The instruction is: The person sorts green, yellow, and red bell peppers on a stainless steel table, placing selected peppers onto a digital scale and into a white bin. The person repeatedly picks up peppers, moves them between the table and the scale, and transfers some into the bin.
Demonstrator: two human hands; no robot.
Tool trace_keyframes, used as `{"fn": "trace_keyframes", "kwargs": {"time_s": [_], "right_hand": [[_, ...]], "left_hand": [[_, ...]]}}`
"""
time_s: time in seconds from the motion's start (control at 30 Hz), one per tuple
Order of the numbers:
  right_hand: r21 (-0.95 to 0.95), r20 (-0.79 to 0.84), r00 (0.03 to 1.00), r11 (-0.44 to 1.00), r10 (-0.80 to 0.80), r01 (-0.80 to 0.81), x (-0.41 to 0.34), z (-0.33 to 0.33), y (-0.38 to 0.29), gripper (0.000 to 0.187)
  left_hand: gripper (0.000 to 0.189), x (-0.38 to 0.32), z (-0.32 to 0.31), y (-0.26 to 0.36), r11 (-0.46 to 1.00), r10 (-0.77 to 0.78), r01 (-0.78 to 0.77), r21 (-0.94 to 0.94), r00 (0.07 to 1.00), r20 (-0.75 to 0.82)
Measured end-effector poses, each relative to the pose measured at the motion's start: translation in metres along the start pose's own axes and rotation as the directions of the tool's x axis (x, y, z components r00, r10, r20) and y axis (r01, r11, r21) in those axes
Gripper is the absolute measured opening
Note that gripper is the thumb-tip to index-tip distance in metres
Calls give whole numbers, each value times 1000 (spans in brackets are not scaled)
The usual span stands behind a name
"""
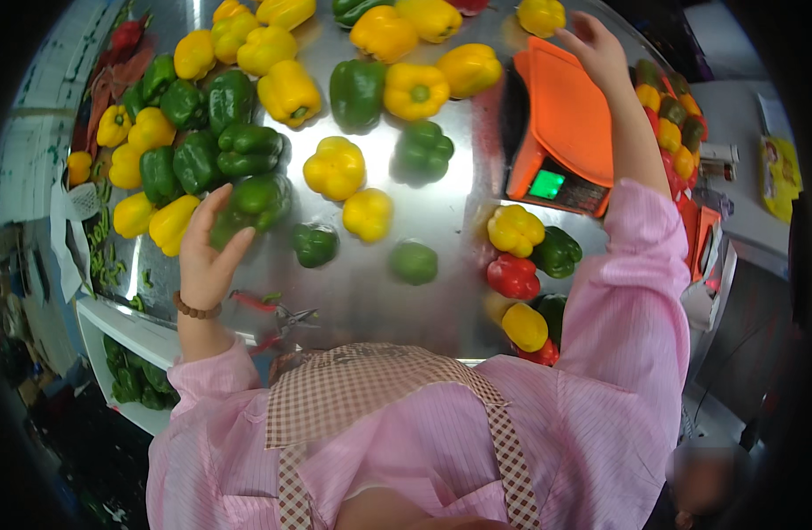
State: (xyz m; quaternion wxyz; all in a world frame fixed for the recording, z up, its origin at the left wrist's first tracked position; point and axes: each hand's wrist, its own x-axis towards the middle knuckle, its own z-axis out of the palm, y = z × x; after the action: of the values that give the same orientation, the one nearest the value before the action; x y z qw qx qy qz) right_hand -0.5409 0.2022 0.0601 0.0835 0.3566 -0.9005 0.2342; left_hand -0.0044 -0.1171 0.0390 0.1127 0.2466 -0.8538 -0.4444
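My left hand (206,255), with a bead bracelet on the wrist, is curved beside a blurred green bell pepper (260,202). Its thumb and fingers are spread around the near side; whether they grip it is unclear. My right hand (601,56) reaches over the far side of an orange weighing scale (568,119), fingers apart and holding nothing. Its thumb comes close to a yellow bell pepper (541,16). Between my arms lie loose yellow peppers (334,168) and green peppers (424,151). The scale's pan bears no pepper, and its display glows green.
Red-handled pruning shears (290,318) lie at the near edge of the steel table (359,305). Yellow, red and green peppers (514,277) are grouped below the scale. Packed mixed peppers (674,129) stand at right. A white bin (124,331) at left holds green peppers. Another person's head (707,477) shows lower right.
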Motion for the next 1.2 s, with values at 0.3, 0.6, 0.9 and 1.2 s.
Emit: {"fn": "trace_keyframes", "kwargs": {"time_s": [0.3,0.6,0.9,1.2], "right_hand": [[-237,-39,978,949,204,-207,121,157,-71,103],[449,140,886,769,442,-455,114,157,-68,88],[251,-10,984,953,180,-172,5,-13,13,95],[140,-95,940,939,328,-313,-116,-52,119,92]], "left_hand": [[56,-15,-13,-21,996,-26,35,82,993,-112],[52,-10,-9,-17,997,28,-18,79,991,-134],[48,-6,-4,5,996,91,-85,39,983,-160],[46,-25,7,11,979,195,-183,86,969,-154]]}}
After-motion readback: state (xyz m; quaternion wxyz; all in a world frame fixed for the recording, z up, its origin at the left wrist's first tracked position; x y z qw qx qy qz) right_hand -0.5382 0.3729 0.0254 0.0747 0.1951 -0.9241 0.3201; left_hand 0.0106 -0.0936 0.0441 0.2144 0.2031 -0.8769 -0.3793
